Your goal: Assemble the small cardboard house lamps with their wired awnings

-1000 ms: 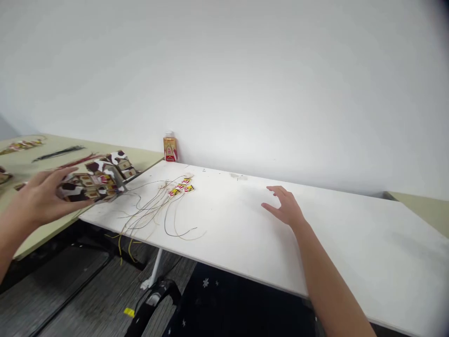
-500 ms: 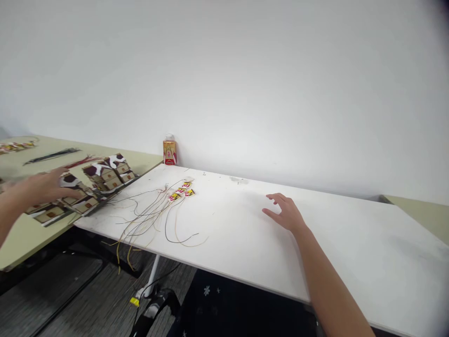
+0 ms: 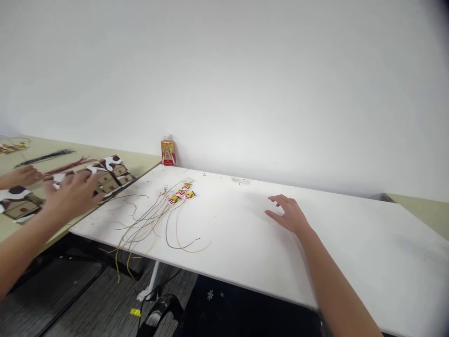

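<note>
My left hand (image 3: 72, 196), blurred by motion, is above the small model houses (image 3: 117, 171) on the green table at the left. Its fingers look spread, with nothing visible in them, and it hides part of the row. The houses have cream walls and dark roofs with white patches; one house (image 3: 23, 206) stands nearer, left of my wrist. Open and slightly curled, my right hand (image 3: 287, 214) hovers at or just over the white table (image 3: 245, 243), holding nothing. Between my hands lie several small yellow-and-red tags (image 3: 180, 193) with long thin wires (image 3: 140, 222).
Another person's hand (image 3: 21, 178) reaches in from the left edge. Red wires (image 3: 70, 164) and a black bundle (image 3: 45, 157) lie on the green table (image 3: 140, 161). A red-and-gold bottle (image 3: 168, 150) stands by the wall. Several wire ends hang over the white table's front edge.
My left hand has moved right along the houses. The other person's hand now shows clearly at the left. My right hand stays nearly in place; the view has shifted slightly.
</note>
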The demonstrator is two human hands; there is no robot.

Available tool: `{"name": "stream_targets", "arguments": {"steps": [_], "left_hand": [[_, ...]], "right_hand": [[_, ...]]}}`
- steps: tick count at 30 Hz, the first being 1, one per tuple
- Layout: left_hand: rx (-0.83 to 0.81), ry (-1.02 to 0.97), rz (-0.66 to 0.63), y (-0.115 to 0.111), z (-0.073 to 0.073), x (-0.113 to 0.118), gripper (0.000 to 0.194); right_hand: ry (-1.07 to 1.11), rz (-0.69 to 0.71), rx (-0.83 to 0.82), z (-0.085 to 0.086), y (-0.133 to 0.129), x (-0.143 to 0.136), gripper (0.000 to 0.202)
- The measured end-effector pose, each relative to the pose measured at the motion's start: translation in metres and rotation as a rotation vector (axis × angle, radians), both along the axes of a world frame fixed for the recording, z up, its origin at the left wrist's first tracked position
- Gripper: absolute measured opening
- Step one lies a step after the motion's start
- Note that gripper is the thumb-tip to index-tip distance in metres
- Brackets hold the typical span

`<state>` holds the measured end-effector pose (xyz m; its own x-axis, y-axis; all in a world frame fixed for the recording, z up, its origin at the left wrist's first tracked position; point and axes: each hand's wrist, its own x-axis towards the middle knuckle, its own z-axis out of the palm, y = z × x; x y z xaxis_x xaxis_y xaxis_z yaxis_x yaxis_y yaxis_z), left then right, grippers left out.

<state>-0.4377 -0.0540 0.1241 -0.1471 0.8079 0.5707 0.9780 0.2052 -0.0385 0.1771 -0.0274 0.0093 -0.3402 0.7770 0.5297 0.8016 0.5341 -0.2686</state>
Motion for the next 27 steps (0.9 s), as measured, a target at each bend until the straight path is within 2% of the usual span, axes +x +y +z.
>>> {"name": "stream_targets", "arguments": {"steps": [1,3,5,7,9,12,14,16,18,20,22,24,27], "left_hand": [[-0.117,0.044,-0.02,0.005,-0.007,0.014,0.059],[-0.299,-0.025,-0.051,0.015,-0.019,0.045,0.056],[-0.489,-0.178,-0.198,0.025,-0.03,0.073,0.054],[-0.53,-0.273,-0.205,0.034,-0.037,0.093,0.053],[-0.523,-0.313,-0.16,0.042,-0.043,0.105,0.049],[-0.5,-0.34,-0.128,0.05,-0.047,0.111,0.041],[-0.47,-0.356,-0.114,0.051,-0.044,0.111,0.037],[-0.405,-0.361,-0.071,0.049,-0.033,0.113,0.037],[-0.294,-0.352,0.01,0.044,-0.015,0.119,0.045],[-0.108,-0.313,0.099,0.037,0.004,0.133,0.053],[0.168,-0.214,0.102,0.029,0.019,0.156,0.05],[0.345,-0.098,-0.049,0.025,0.026,0.186,0.043],[0.503,0.019,-0.372,0.024,0.02,0.239,0.028]], "right_hand": [[-0.001,0.004,0.0,0.0,0.0,-0.001,0.039],[0.0,0.01,0.003,-0.001,0.0,-0.002,0.038],[-0.001,0.014,0.001,-0.002,-0.001,-0.002,0.038],[-0.001,0.012,-0.008,-0.001,-0.002,-0.002,0.037],[0.001,0.007,-0.007,0.0,-0.002,-0.001,0.037],[0.001,0.007,0.013,0.001,-0.002,-0.001,0.035],[-0.004,0.012,0.027,0.002,-0.002,-0.001,0.034],[-0.012,0.016,0.038,0.003,-0.001,-0.002,0.032],[-0.015,0.016,0.042,0.003,-0.002,-0.002,0.031],[-0.012,0.024,0.046,0.003,-0.002,-0.003,0.029],[-0.002,0.034,0.055,0.002,-0.003,-0.004,0.028],[0.012,0.041,0.07,0.002,-0.001,-0.003,0.026],[0.044,0.02,0.092,0.007,0.0,-0.001,0.021]]}}
